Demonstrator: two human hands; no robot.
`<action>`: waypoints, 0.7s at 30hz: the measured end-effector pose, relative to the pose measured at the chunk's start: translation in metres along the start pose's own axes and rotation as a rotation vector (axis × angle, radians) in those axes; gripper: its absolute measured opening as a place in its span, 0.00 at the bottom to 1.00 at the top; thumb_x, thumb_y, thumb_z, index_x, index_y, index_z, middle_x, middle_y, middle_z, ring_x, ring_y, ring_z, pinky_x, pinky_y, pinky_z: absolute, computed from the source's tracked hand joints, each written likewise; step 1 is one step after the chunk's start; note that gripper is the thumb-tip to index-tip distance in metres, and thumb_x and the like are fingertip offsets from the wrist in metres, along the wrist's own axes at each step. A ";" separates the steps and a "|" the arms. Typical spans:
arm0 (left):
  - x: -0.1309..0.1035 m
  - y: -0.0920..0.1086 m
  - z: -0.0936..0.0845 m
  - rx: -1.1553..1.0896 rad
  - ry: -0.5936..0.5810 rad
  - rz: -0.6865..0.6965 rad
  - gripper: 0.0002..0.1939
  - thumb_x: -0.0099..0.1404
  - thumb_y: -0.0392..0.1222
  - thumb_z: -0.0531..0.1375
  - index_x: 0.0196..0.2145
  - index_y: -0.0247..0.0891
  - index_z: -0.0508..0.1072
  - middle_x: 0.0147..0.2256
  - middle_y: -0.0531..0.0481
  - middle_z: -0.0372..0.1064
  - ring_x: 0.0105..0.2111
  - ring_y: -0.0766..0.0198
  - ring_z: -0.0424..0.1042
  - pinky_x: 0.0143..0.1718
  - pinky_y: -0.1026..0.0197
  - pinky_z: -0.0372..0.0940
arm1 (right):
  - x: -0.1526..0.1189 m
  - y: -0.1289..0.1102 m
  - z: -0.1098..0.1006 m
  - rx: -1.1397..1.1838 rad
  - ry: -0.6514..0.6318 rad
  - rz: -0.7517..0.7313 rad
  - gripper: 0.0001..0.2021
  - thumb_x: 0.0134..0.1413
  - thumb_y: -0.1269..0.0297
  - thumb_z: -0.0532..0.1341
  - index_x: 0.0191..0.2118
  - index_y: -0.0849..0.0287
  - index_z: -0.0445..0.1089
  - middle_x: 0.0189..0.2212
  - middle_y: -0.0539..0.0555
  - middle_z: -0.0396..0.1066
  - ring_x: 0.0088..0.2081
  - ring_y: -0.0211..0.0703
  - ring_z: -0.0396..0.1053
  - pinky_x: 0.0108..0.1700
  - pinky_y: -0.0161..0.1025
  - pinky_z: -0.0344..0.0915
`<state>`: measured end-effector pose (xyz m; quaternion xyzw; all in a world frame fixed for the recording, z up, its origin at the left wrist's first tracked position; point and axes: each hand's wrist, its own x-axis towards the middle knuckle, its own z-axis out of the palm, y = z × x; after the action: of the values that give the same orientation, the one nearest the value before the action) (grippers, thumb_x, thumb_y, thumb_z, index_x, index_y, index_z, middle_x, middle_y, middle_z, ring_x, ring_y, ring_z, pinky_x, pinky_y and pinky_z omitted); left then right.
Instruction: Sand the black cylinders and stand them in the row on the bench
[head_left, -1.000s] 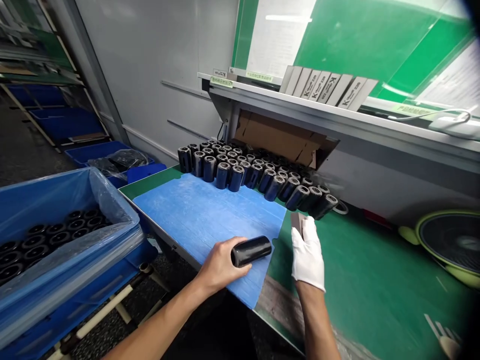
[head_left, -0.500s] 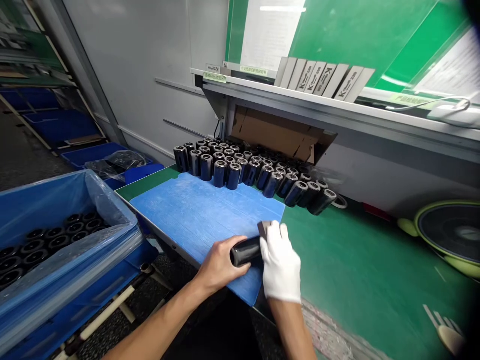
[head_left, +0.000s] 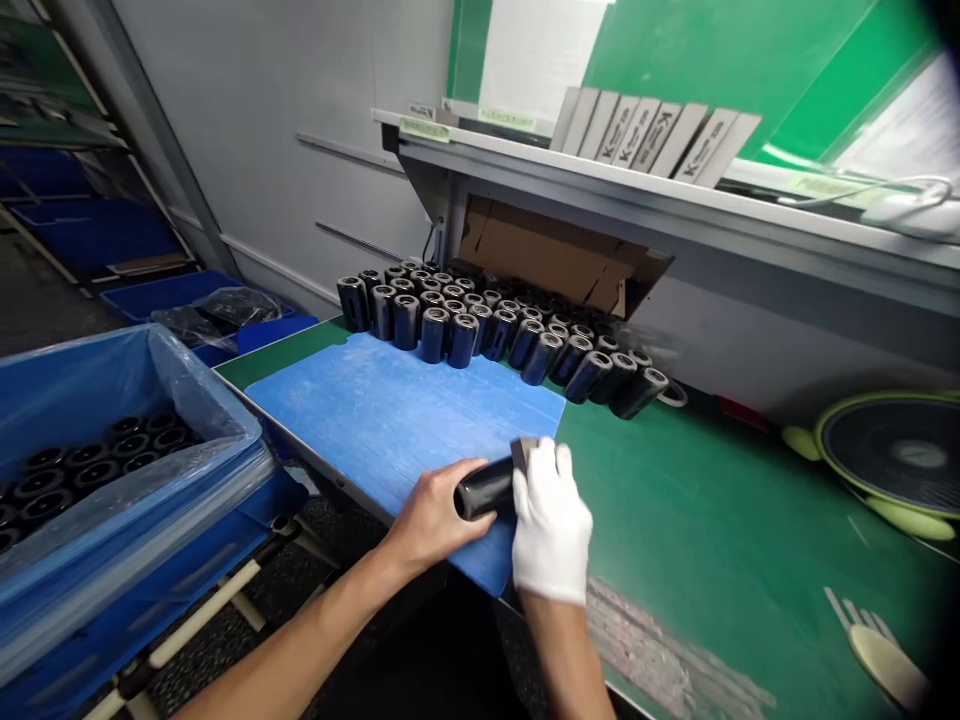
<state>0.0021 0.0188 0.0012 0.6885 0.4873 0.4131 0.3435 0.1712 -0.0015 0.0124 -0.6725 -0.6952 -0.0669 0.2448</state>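
Observation:
My bare left hand (head_left: 435, 515) is wrapped round a glossy black cylinder (head_left: 486, 488), which lies tilted above the near corner of the blue mat (head_left: 360, 400). In a white glove, my right hand (head_left: 553, 525) closes on a grey-brown block (head_left: 523, 452) at the cylinder's right end. The glove and block hide that end, so I cannot tell how they touch it. Beyond the mat, several similar black cylinders (head_left: 463, 340) stand upright in close rows, with some at the right leaning.
To the left is a blue plastic-lined bin (head_left: 251, 420) with more black cylinders inside. A shelf (head_left: 480, 150) bearing upright grey boxes (head_left: 637, 135) crosses above the green table (head_left: 675, 480). A round green-rimmed fan (head_left: 900, 450) sits at the right, with a pale brush-like object (head_left: 885, 660) nearer.
The view has shifted slightly, so the hands appear a little further left. Both hands keep their hold on the cylinder and the block.

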 end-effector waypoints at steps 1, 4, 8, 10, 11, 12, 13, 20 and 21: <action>0.000 -0.001 0.000 0.004 0.009 -0.003 0.30 0.53 0.37 0.69 0.55 0.41 0.74 0.51 0.49 0.77 0.51 0.53 0.77 0.56 0.56 0.70 | 0.002 -0.001 -0.001 -0.011 -0.012 -0.007 0.25 0.73 0.64 0.43 0.69 0.65 0.56 0.68 0.64 0.56 0.69 0.60 0.52 0.56 0.51 0.69; 0.000 -0.002 0.000 -0.009 0.001 -0.019 0.29 0.53 0.36 0.68 0.54 0.41 0.75 0.49 0.50 0.78 0.49 0.54 0.78 0.54 0.57 0.71 | -0.005 -0.006 -0.001 -0.002 -0.027 -0.041 0.24 0.72 0.64 0.42 0.67 0.61 0.60 0.68 0.62 0.56 0.69 0.60 0.52 0.54 0.51 0.71; 0.000 -0.002 0.001 -0.006 -0.009 0.002 0.29 0.53 0.36 0.68 0.54 0.42 0.75 0.51 0.51 0.78 0.50 0.54 0.77 0.55 0.58 0.71 | -0.012 0.000 0.009 0.133 0.002 0.070 0.26 0.72 0.59 0.45 0.69 0.60 0.59 0.69 0.61 0.54 0.71 0.59 0.48 0.58 0.54 0.68; 0.000 -0.002 0.001 0.005 0.005 -0.004 0.30 0.53 0.37 0.68 0.55 0.43 0.75 0.51 0.51 0.77 0.51 0.55 0.77 0.56 0.58 0.70 | 0.010 0.016 0.013 0.248 -0.016 0.131 0.26 0.70 0.58 0.46 0.68 0.62 0.61 0.69 0.60 0.54 0.71 0.56 0.49 0.65 0.55 0.61; 0.000 -0.002 0.000 0.005 0.007 -0.015 0.30 0.53 0.37 0.68 0.55 0.43 0.75 0.51 0.52 0.77 0.51 0.55 0.77 0.55 0.58 0.70 | 0.025 0.027 0.013 0.291 -0.014 0.157 0.27 0.70 0.57 0.46 0.67 0.62 0.62 0.69 0.59 0.54 0.70 0.55 0.49 0.68 0.54 0.56; -0.001 -0.001 0.000 0.002 0.002 -0.026 0.29 0.53 0.37 0.68 0.54 0.44 0.75 0.50 0.53 0.78 0.50 0.56 0.77 0.55 0.58 0.70 | 0.039 0.038 0.013 0.314 0.009 0.196 0.28 0.69 0.55 0.47 0.67 0.63 0.62 0.69 0.59 0.53 0.70 0.53 0.50 0.70 0.53 0.53; -0.001 -0.001 0.000 -0.002 -0.005 -0.035 0.29 0.53 0.37 0.68 0.54 0.44 0.75 0.49 0.53 0.78 0.50 0.56 0.77 0.55 0.58 0.70 | 0.051 0.049 0.011 0.323 0.038 0.234 0.30 0.69 0.52 0.47 0.68 0.64 0.60 0.69 0.59 0.53 0.70 0.53 0.50 0.71 0.52 0.51; -0.001 -0.001 0.000 0.005 -0.003 -0.025 0.30 0.53 0.37 0.68 0.55 0.45 0.74 0.50 0.54 0.78 0.51 0.57 0.77 0.56 0.58 0.70 | 0.013 0.039 0.007 0.313 0.106 0.222 0.35 0.68 0.44 0.47 0.70 0.64 0.55 0.70 0.59 0.51 0.70 0.55 0.50 0.71 0.55 0.51; -0.002 -0.001 0.000 0.006 -0.005 -0.022 0.29 0.53 0.37 0.68 0.55 0.44 0.75 0.50 0.53 0.78 0.50 0.56 0.77 0.55 0.58 0.70 | 0.001 0.027 0.009 0.279 0.088 0.165 0.34 0.69 0.46 0.47 0.70 0.64 0.55 0.70 0.60 0.51 0.71 0.55 0.48 0.70 0.55 0.53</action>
<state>0.0014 0.0175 0.0000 0.6850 0.4952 0.4062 0.3471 0.1954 0.0058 -0.0009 -0.6833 -0.6287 0.0213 0.3706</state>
